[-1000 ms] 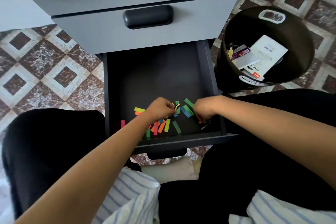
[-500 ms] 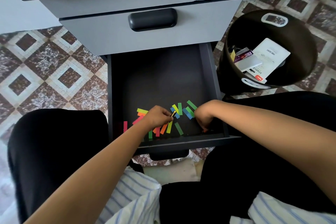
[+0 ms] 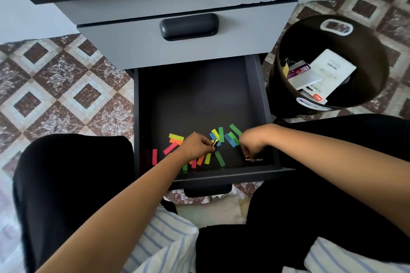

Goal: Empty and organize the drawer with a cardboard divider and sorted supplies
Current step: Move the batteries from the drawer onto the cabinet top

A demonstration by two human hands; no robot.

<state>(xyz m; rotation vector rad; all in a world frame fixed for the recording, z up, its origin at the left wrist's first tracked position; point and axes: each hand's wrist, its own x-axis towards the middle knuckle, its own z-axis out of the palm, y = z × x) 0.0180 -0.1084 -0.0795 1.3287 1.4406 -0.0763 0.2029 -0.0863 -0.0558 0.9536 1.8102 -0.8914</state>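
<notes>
A dark grey open drawer [image 3: 257, 95] of a grey cabinet holds scattered bright paper strips in green, yellow, blue, orange and pink [image 3: 230, 139], all lying near its front edge. The left hand [image 3: 195, 146] hovers over the strips at the middle of that edge, its fingers narrowed round a small yellow-and-black battery [image 3: 214, 142]. The right hand [image 3: 251, 143] reaches into the front right corner, fingers curled downward with their tips at the end of a small dark metallic cylinder [image 3: 255, 159] lying on the drawer bottom; whether they grip it I cannot tell. A round black bin [image 3: 377, 55] with white packets stands on the patterned tile floor [image 3: 66, 86] beside the drawer's right edge.
</notes>
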